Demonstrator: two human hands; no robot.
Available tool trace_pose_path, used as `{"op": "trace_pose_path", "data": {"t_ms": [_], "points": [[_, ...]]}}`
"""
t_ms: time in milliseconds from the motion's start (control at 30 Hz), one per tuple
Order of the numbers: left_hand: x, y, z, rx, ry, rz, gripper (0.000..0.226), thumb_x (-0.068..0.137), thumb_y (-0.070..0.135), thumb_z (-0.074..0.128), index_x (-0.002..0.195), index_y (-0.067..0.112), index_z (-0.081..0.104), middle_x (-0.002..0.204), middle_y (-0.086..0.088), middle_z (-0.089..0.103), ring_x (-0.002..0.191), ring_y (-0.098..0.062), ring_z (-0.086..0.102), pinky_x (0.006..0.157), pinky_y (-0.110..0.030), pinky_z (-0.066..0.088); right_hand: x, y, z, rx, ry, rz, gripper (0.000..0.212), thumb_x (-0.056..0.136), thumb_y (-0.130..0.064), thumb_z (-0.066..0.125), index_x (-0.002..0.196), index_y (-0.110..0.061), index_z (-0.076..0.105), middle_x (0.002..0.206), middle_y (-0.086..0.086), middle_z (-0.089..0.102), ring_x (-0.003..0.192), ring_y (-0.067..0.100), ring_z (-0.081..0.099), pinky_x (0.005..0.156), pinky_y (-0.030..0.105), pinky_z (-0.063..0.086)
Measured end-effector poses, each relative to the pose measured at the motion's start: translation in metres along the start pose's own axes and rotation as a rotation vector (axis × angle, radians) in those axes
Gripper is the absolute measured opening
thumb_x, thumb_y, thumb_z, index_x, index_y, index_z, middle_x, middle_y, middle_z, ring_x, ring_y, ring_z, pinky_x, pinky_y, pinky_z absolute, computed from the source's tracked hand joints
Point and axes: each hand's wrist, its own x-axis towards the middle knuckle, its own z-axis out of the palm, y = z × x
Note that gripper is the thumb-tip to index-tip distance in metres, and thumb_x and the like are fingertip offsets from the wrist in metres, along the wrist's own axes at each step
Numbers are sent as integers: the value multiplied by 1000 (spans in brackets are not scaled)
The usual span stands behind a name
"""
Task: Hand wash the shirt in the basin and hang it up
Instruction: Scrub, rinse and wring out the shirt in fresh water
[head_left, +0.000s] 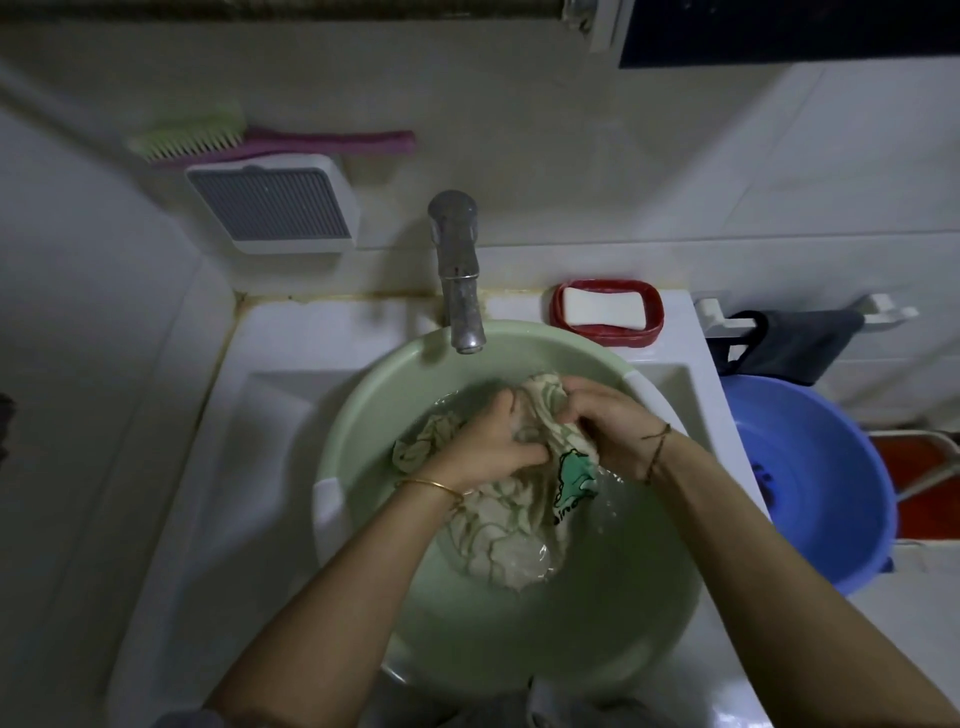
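— Two hands are working in the basin, am I seeing it right?
— Yes. The left hand and the right hand are both gripping the shirt. Their fingers are curling into a bunched part of it, which they are holding between them.
— And the rest of the shirt?
— It is lying wet in shallow water, towards the near side of the basin. A green print is showing just beside the right hand.
— Where is the basin standing?
— It is sitting in the white sink and filling almost all of it. The tap is reaching over the far rim.
— What is lying on the surface around it?
— Soap is resting in a red dish on the back ledge of the sink, right of the tap.
— And the room?
— It is looking dim. On the tiled wall a white box with a grey ribbed face is hanging, and a brush is lying just above it. Right of the sink, lower down, a blue tub is standing. Above it, a dark cloth is hanging over a white rail.
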Motion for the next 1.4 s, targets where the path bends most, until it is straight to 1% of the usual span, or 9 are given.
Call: {"op": "trace_pose_path", "data": {"t_ms": [133, 300, 400, 533, 633, 833, 1000, 1167, 1400], "points": [[4, -8, -12, -73, 203, -50, 28, 58, 14, 68, 80, 20, 53, 76, 5, 54, 76, -14, 51, 62, -24, 40, -3, -5, -11, -577, 75, 41, 13, 77, -7, 74, 72, -12, 63, 74, 6, 63, 71, 22, 56, 70, 30, 46], [-3, -12, -33, -180, 335, -58, 41, 47, 11, 51, 84, 28, 43, 73, -2, 46, 61, -15, 41, 56, -28, 31, -12, -21, -13, -465, -64, 91, 19, 78, 5, 68, 93, -6, 67, 83, 1, 71, 77, 12, 65, 76, 21, 52], [-4, -20, -42, -198, 391, -5, 44, 54, 6, 51, 87, 30, 38, 83, -5, 42, 68, -15, 40, 55, -26, 32, -6, -19, -20, -780, 170, 93, 9, 83, -13, 70, 85, -16, 62, 81, -2, 65, 79, 16, 60, 72, 24, 48], [6, -29, -17, 197, 431, 114, 34, 76, -8, 50, 102, 14, 51, 102, -7, 41, 96, -21, 44, 79, -17, 35, 18, 10, 2, -1184, 554, -1, 16, 95, -31, 49, 102, -18, 54, 92, 0, 58, 89, 23, 54, 83, 35, 46], [12, -48, 20, 396, 329, 32, 39, 87, 19, 54, 126, 20, 50, 118, -10, 41, 110, -27, 45, 100, -31, 37, 36, 43, 13, -1157, 526, 72, 35, 98, -36, 38, 132, -31, 43, 134, 10, 39, 115, 36, 44, 101, 46, 38], [6, -83, 46, 839, 138, -103, 57, 90, 22, 53, 141, 27, 28, 131, -13, 32, 118, -32, 40, 96, -37, 39, 40, 94, 18, -1470, 393, 194, 48, 100, -30, 34, 145, -32, 18, 144, 13, 21, 124, 38, 38, 92, 49, 45], [14, -72, 36, 325, 264, -118, 50, 84, -1, 48, 127, 24, 55, 124, -10, 50, 114, -29, 51, 97, -30, 41, 50, 94, 15, -854, 789, 357, 27, 100, -30, 39, 121, -14, 47, 131, 16, 49, 111, 32, 54, 90, 42, 44], [19, -34, 18, -894, 425, -409, 28, 88, 30, 50, 80, 10, 68, 77, -11, 68, 71, -27, 64, 70, -32, 53, 22, 64, 58, -596, 777, -92, 26, 86, -43, 61, 77, -18, 61, 71, -1, 62, 69, 18, 58, 62, 29, 43], [8, -10, 33, -879, 348, -447, 44, 95, 47, 42, 67, 16, 57, 63, -2, 61, 65, -17, 56, 61, -26, 47, 15, 43, 77, -835, 804, -169, 40, 94, -40, 46, 66, -16, 63, 67, 6, 63, 64, 22, 58, 54, 26, 39]]}}
